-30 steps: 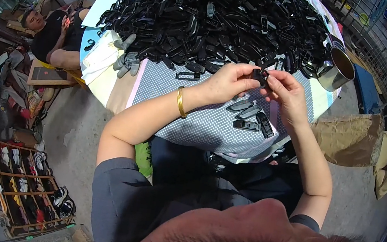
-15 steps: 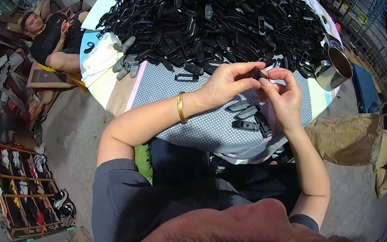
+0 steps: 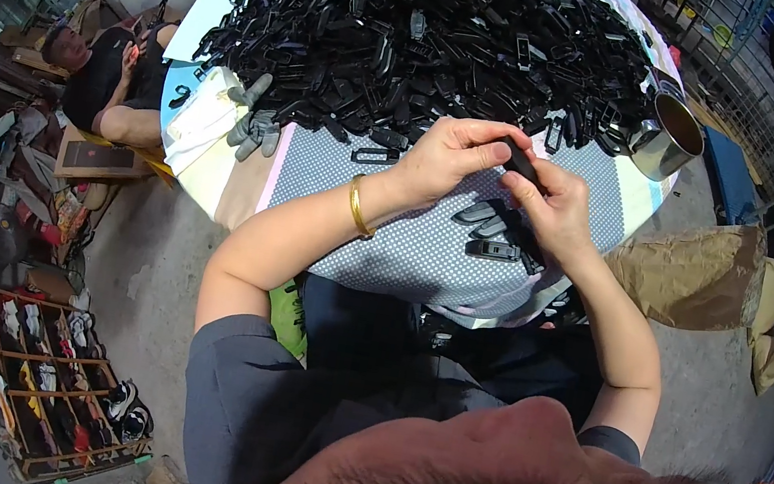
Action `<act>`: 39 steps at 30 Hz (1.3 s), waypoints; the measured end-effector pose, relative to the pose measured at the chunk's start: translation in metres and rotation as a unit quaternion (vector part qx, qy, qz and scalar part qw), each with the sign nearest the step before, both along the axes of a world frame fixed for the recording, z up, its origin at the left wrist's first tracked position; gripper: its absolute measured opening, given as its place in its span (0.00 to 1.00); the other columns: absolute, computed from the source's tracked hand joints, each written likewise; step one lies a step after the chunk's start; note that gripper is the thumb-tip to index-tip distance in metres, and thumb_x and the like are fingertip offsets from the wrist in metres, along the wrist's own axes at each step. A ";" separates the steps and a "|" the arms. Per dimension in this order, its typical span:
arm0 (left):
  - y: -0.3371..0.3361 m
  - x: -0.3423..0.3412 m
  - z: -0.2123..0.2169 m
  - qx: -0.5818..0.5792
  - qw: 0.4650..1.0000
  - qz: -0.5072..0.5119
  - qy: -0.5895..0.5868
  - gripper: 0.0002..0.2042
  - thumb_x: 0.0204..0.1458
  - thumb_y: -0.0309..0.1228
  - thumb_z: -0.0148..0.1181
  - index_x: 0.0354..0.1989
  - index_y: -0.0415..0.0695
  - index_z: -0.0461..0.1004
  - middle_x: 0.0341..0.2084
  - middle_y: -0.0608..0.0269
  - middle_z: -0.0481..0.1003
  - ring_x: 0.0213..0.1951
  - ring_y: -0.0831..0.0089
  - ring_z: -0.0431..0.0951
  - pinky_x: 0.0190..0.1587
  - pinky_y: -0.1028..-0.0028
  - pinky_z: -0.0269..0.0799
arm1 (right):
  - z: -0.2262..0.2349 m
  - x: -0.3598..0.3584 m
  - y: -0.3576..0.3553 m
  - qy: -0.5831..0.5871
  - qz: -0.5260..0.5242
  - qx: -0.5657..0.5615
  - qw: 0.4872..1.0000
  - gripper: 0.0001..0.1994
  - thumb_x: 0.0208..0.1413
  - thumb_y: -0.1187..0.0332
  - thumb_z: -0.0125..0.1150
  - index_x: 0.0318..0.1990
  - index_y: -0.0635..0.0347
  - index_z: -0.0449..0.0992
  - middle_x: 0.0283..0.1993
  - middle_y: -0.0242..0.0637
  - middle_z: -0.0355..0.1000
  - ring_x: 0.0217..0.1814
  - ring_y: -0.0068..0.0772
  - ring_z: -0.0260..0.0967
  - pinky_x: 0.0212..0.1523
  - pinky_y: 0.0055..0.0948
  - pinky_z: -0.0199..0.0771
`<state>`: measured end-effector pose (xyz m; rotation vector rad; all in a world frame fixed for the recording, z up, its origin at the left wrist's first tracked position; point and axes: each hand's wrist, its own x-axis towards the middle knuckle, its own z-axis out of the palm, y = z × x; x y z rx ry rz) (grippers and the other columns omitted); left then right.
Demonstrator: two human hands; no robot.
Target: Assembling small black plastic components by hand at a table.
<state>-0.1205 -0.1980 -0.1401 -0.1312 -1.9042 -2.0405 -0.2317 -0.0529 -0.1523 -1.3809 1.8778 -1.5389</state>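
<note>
A small, long black plastic part [image 3: 521,165] is held between my two hands above the near side of the table. My left hand [image 3: 445,162] pinches its left end between thumb and fingers. At the other end, the thumb and fingers of my right hand [image 3: 559,209] close on it. Just below my hands, several similar black plastic pieces [image 3: 492,250] lie together on the dotted grey cloth [image 3: 364,259]. Beyond my fingers rises a large heap of black plastic parts [image 3: 389,40]. A single black frame-shaped piece [image 3: 375,156] rests near my left wrist.
A shiny metal cup [image 3: 667,150] stands at the table's right edge. Grey-fingered white gloves [image 3: 210,113] lie on the left side. Brown paper sacking [image 3: 691,275] is on the floor to the right. Another person [image 3: 116,67] reclines at the far left, above a shoe rack [image 3: 66,384].
The black part has been turned and more of its length now shows between my hands. My right hand has shifted slightly down and its fingers have closed in around the part.
</note>
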 end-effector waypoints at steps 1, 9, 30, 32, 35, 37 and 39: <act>-0.001 -0.001 -0.002 0.000 1.000 0.000 0.000 0.13 0.55 0.27 0.50 0.47 0.36 0.71 0.40 0.61 0.75 0.43 0.77 0.72 0.48 0.78 0.66 | 0.002 -0.003 -0.001 0.000 0.000 0.000 1.000 0.14 0.48 0.66 0.64 0.38 0.68 0.75 0.22 0.37 0.71 0.25 0.20 0.67 0.26 0.20 0.66; 0.012 -0.002 0.011 -0.369 0.915 0.050 -0.157 0.18 0.50 0.35 0.57 0.48 0.42 0.69 0.17 0.67 0.68 0.20 0.81 0.65 0.25 0.78 0.63 | -0.009 -0.052 -0.012 0.273 -0.029 -0.014 0.962 0.11 0.41 0.82 0.52 0.35 0.65 0.75 0.36 0.45 0.72 0.41 0.46 0.69 0.43 0.35 0.69; -0.024 -0.031 -0.005 -0.550 0.785 0.270 0.088 0.15 0.43 0.26 0.57 0.42 0.41 0.72 0.29 0.58 0.70 0.33 0.61 0.71 0.38 0.67 0.67 | -0.011 -0.038 -0.018 0.364 -0.075 0.008 0.928 0.09 0.40 0.66 0.63 0.24 0.61 0.72 0.25 0.39 0.70 0.32 0.42 0.68 0.31 0.37 0.69; -0.014 -0.026 0.003 -0.496 0.834 0.240 0.020 0.15 0.45 0.24 0.55 0.44 0.42 0.72 0.25 0.56 0.70 0.27 0.63 0.72 0.31 0.70 0.69 | -0.010 -0.041 -0.017 0.359 -0.084 0.031 0.929 0.09 0.40 0.66 0.63 0.25 0.61 0.72 0.25 0.40 0.71 0.31 0.43 0.69 0.31 0.37 0.69; -0.011 -0.019 0.002 -0.378 0.900 0.215 -0.034 0.14 0.49 0.26 0.52 0.45 0.42 0.72 0.17 0.66 0.67 0.21 0.74 0.69 0.25 0.76 0.65 | -0.010 -0.042 -0.018 0.338 -0.115 0.031 0.933 0.08 0.41 0.68 0.61 0.28 0.62 0.72 0.25 0.42 0.72 0.31 0.45 0.70 0.30 0.38 0.70; -0.015 -0.018 0.000 -0.226 0.958 0.159 -0.080 0.13 0.53 0.28 0.49 0.46 0.41 0.71 0.14 0.74 0.63 0.18 0.85 0.64 0.22 0.83 0.61 | -0.006 -0.041 -0.015 0.282 -0.125 0.002 0.951 0.11 0.45 0.71 0.58 0.38 0.63 0.72 0.27 0.43 0.73 0.30 0.41 0.73 0.29 0.34 0.72; -0.018 -0.012 0.005 -0.098 0.982 0.096 -0.132 0.13 0.54 0.28 0.48 0.47 0.41 0.71 0.15 0.73 0.65 0.17 0.85 0.64 0.21 0.84 0.60 | -0.010 -0.043 -0.012 0.203 -0.096 -0.052 0.973 0.12 0.48 0.73 0.55 0.42 0.63 0.71 0.29 0.40 0.73 0.30 0.34 0.72 0.30 0.28 0.71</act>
